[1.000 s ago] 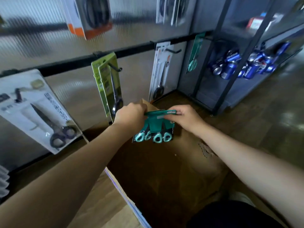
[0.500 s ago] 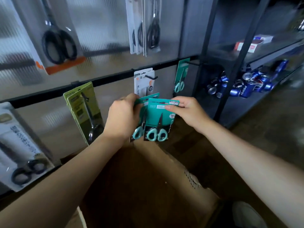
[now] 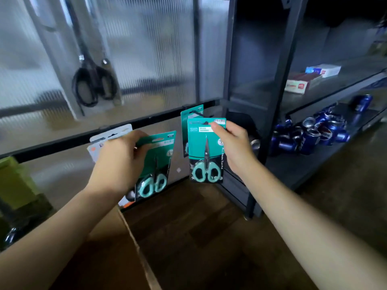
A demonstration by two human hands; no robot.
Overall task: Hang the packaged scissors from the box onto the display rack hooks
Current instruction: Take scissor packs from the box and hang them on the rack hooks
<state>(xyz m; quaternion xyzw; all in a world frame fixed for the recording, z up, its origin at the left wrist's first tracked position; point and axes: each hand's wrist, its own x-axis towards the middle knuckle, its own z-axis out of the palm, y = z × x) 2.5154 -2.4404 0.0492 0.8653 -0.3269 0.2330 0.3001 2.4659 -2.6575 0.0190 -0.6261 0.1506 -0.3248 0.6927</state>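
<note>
Scissors pack [image 3: 206, 150] pinched at top corner by right hand [image 3: 234, 147], held upright just before rail [image 3: 117, 130] w/ hung teal pack [image 3: 191, 113] behind. Left hand [image 3: 120, 162] grips 2nd pack [image 3: 156, 164], tilted. Glossy teal cards, mint loop handles. Box [image 3: 117, 248] below; cans [image 3: 310, 132] on shelf at right.

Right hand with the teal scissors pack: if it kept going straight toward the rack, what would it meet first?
Probably the matching teal pack already hanging on the hook directly behind the held teal scissors pack; the right hand looks close to it, though depth is unclear.
</note>
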